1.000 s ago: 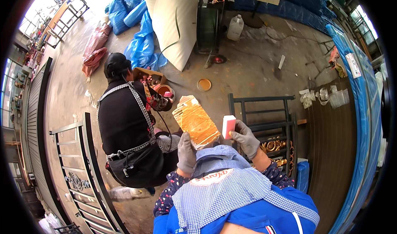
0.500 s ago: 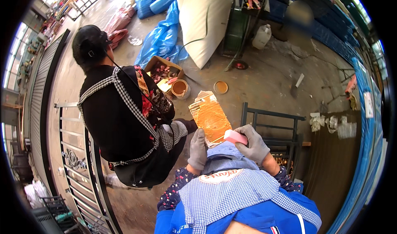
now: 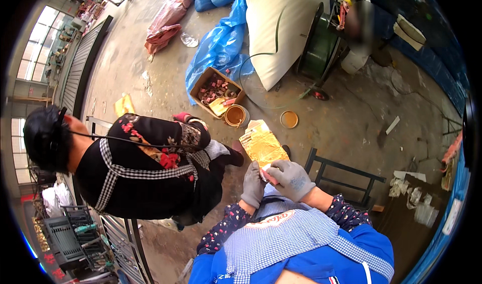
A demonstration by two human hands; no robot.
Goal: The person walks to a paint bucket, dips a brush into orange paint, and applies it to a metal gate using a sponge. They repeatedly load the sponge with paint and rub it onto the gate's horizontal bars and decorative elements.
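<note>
Grey-gloved right hand [image 3: 291, 179] pinches small pink-and-white block [image 3: 265, 173] | grey-gloved left hand [image 3: 252, 184] curls around block's left side | gold foil sheet [image 3: 263, 146] just beyond both hands | black metal frame [image 3: 341, 176] right | crouching person in black floral top [image 3: 145, 168] left

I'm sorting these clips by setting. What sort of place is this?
Probably a metal gate or ironwork workshop: a bare concrete floor, black metal frames lying on it, a cardboard box of small parts and an open tin of gold paint beside a crouching co-worker.
</note>
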